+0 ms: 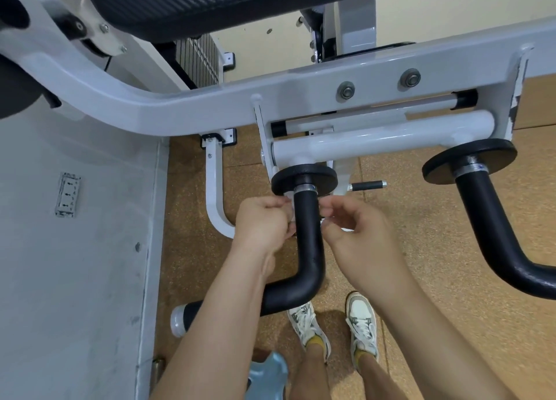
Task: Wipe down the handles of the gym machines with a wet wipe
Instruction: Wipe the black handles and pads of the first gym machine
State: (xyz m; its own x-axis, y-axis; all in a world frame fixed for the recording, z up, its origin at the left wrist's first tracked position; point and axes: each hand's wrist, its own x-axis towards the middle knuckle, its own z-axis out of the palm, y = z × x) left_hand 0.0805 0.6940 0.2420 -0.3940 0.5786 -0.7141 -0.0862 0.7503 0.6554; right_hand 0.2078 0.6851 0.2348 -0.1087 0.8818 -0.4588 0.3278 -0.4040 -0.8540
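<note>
Where the white machine frame (210,105) meets a black disc (282,178), near handle (307,234) hangs: black, L-shaped, upright part then a bend to its L, pale end cap (178,321); left hand (261,219) at handle's L side, fingers curled, pinching wet wipe (325,220); right hand (358,237) at handle's R side, thumb and fingers pinching same wipe; wipe white, mostly hidden, shows just beside upright part, both sides; whether it passes behind handle: cannot tell; second handle (487,219) well to R of near handle; shoes (307,324) below its bend, on tan floor (436,279); wall socket (67,195) far L of it.
</note>
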